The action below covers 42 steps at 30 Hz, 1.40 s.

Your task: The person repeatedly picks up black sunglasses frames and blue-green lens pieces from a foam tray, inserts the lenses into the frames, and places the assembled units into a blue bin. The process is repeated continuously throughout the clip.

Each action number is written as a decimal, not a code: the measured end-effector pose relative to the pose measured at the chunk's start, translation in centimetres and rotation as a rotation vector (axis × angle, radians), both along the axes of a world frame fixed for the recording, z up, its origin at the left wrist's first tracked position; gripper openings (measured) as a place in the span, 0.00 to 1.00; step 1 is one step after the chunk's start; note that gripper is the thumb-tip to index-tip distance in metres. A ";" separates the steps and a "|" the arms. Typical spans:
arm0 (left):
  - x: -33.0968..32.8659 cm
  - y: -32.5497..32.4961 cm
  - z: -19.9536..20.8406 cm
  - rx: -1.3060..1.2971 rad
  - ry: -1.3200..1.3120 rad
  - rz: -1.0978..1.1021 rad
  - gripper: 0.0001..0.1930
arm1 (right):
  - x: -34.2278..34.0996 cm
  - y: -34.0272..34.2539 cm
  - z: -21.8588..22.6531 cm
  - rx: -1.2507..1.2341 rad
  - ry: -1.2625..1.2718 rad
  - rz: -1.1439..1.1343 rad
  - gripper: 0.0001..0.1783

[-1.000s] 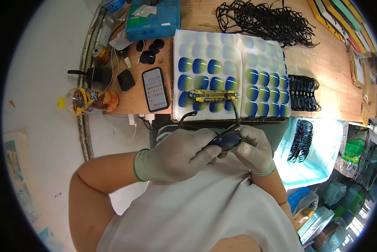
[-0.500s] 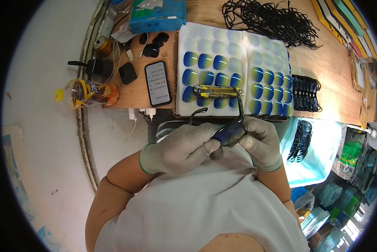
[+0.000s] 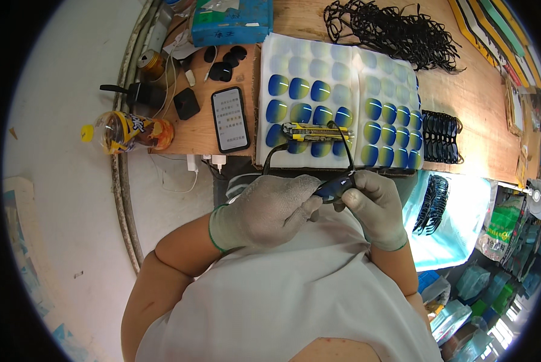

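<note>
My gloved left hand and my gloved right hand hold a pair of dark sunglasses between them, close to my body. The left thumb and fingers pinch one side of the front, and the right fingers grip the other. Both temples stand open and point away from me toward the table. Most of the left lens area is hidden by my left glove. Beyond the glasses, a yellow box-cutter knife lies on a white sheet of blue-to-yellow gradient lenses set in rows.
Left on the table are a phone, loose dark lenses, a blue box and a drink bottle. Tangled black frames lie at the back; stacked glasses sit right. More frames rest on a bluish bag.
The sunglasses have turned in my hands, so the left temple now reaches farther out toward the lens sheet. Their front shows flatter and a little higher. Both hands keep their hold.
</note>
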State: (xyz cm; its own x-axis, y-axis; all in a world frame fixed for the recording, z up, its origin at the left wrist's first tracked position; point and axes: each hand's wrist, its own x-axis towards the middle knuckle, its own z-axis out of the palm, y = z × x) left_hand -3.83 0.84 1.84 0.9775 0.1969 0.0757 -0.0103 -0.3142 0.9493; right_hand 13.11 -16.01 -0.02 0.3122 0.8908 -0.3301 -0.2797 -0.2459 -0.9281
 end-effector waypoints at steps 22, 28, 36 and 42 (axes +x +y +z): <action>1.0 -0.1 1.3 -0.022 0.027 -0.077 0.04 | -0.6 -2.4 1.8 0.113 -0.339 -0.017 0.13; 1.0 -1.2 1.1 -0.045 -0.100 -0.084 0.03 | -0.8 -2.2 2.1 0.105 -0.068 -0.065 0.16; 1.7 -2.3 1.1 0.100 -0.295 -0.043 0.04 | -0.6 -2.6 1.7 0.147 0.013 -0.051 0.17; 2.6 -1.8 0.8 0.204 -0.215 0.076 0.12 | 0.3 -1.7 1.5 0.108 -0.255 -0.035 0.13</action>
State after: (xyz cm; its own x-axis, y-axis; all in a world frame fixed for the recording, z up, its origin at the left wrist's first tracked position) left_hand -1.23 -0.97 2.64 0.9178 0.2286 0.3246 -0.1730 -0.5056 0.8453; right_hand 13.38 -17.76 1.43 0.4038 0.9040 -0.1405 -0.0406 -0.1358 -0.9899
